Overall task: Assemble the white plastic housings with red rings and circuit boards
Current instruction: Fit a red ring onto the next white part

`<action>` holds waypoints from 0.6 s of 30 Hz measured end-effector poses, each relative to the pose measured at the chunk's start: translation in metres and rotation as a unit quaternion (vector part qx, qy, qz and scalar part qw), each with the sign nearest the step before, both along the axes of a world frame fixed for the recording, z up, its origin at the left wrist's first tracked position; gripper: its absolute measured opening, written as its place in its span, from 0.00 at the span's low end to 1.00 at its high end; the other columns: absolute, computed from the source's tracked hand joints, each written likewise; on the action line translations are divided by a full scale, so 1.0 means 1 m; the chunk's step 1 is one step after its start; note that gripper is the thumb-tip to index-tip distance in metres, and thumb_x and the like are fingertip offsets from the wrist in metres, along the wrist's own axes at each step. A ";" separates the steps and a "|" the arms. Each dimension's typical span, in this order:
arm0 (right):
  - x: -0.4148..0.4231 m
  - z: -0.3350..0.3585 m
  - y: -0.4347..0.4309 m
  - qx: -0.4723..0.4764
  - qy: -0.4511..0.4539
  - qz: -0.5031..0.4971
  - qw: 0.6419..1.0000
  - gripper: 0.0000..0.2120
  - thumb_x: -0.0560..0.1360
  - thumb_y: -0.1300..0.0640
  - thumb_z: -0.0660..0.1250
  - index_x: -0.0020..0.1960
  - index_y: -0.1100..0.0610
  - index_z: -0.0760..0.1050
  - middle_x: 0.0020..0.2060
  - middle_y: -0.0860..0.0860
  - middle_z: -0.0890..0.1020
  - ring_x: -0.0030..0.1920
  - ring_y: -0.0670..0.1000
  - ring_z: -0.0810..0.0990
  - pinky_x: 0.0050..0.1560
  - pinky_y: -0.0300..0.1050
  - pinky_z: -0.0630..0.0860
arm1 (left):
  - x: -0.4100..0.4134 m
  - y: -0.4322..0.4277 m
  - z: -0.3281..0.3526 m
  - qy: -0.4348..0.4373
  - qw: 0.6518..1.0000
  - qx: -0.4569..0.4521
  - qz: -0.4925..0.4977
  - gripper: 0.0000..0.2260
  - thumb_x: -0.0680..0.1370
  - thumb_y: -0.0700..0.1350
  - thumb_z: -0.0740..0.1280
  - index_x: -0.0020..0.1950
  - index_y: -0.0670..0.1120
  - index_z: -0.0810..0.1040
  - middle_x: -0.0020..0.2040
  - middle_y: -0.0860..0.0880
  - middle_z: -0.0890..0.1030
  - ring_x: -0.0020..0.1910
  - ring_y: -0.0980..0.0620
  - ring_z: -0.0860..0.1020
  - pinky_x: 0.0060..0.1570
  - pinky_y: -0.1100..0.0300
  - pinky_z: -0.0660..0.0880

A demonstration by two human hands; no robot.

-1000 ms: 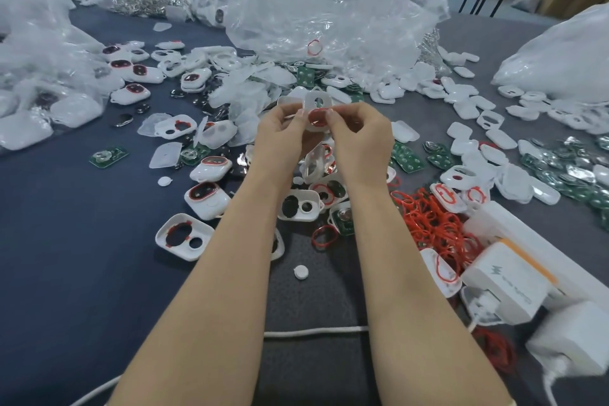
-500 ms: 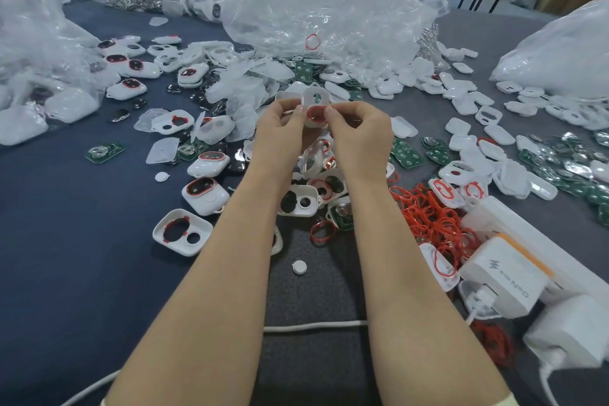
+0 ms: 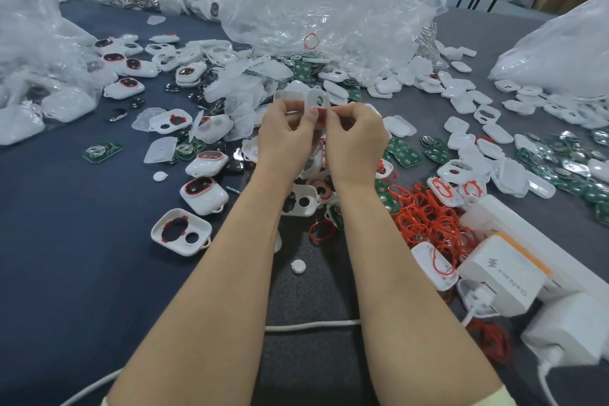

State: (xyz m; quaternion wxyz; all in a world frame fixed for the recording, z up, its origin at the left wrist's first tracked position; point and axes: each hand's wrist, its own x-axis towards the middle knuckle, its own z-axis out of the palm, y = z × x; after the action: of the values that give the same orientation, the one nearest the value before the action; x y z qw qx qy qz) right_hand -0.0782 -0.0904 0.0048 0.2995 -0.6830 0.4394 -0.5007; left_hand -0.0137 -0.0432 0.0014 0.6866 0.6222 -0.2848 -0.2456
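Observation:
My left hand (image 3: 286, 135) and my right hand (image 3: 354, 138) meet above the table and pinch one white plastic housing (image 3: 317, 101), held upright with its hole facing me. A red ring (image 3: 321, 119) shows at its lower end between my fingertips. A pile of loose red rings (image 3: 428, 221) lies to the right of my forearms. Green circuit boards (image 3: 403, 152) lie scattered to the right, one circuit board (image 3: 102, 151) to the left. Housings fitted with red rings (image 3: 181, 231) sit left of my left forearm.
Crumpled clear plastic bags (image 3: 313, 3) fill the back of the table, with others at the far left and right. White chargers on a power strip (image 3: 504, 273) and a white cable (image 3: 309, 326) lie at the near right. A small white button (image 3: 298, 266) sits between my forearms.
Both hands stay together on the housing, which has turned slightly between the fingertips. The camera has shifted a little.

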 end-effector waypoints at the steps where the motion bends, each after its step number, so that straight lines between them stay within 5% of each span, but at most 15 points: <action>1: 0.000 0.000 0.001 -0.001 0.000 -0.004 1.000 0.05 0.74 0.60 0.69 0.43 0.63 0.81 0.40 0.53 0.81 0.41 0.48 0.75 0.43 0.34 0.67 | -0.001 0.000 0.001 -0.002 1.000 0.000 0.003 0.05 0.80 0.42 0.65 0.55 0.42 0.74 0.48 0.43 0.84 0.47 0.49 0.84 0.52 0.51 0.80; 6: -0.001 0.000 -0.003 0.031 -0.008 -0.008 0.999 0.05 0.75 0.59 0.69 0.44 0.61 0.80 0.42 0.55 0.83 0.44 0.51 0.79 0.46 0.40 0.72 | -0.005 0.001 0.001 0.010 1.000 0.000 -0.029 0.10 0.79 0.41 0.67 0.58 0.41 0.73 0.49 0.43 0.83 0.50 0.45 0.82 0.54 0.49 0.79; 12: -0.001 -0.002 -0.003 0.032 0.001 -0.012 0.999 0.04 0.75 0.60 0.68 0.44 0.61 0.80 0.42 0.54 0.82 0.42 0.48 0.77 0.42 0.33 0.67 | -0.003 -0.001 -0.004 -0.001 1.000 0.011 -0.025 0.10 0.80 0.40 0.65 0.61 0.41 0.72 0.48 0.46 0.84 0.44 0.53 0.82 0.32 0.67 0.72; 18: -0.005 0.004 -0.003 0.109 -0.068 0.084 0.988 0.02 0.76 0.61 0.68 0.47 0.59 0.76 0.40 0.50 0.79 0.38 0.45 0.77 0.42 0.38 0.74 | 0.007 -0.001 -0.003 0.110 0.991 -0.058 -0.049 0.05 0.79 0.34 0.64 0.53 0.42 0.74 0.44 0.47 0.84 0.44 0.53 0.83 0.47 0.61 0.79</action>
State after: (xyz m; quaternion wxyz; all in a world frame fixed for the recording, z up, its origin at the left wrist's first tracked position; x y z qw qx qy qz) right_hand -0.0830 -0.0930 0.0090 0.4429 -0.6449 0.4106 -0.4682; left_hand -0.0064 -0.0445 -0.0014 0.7361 0.5357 -0.2511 -0.3290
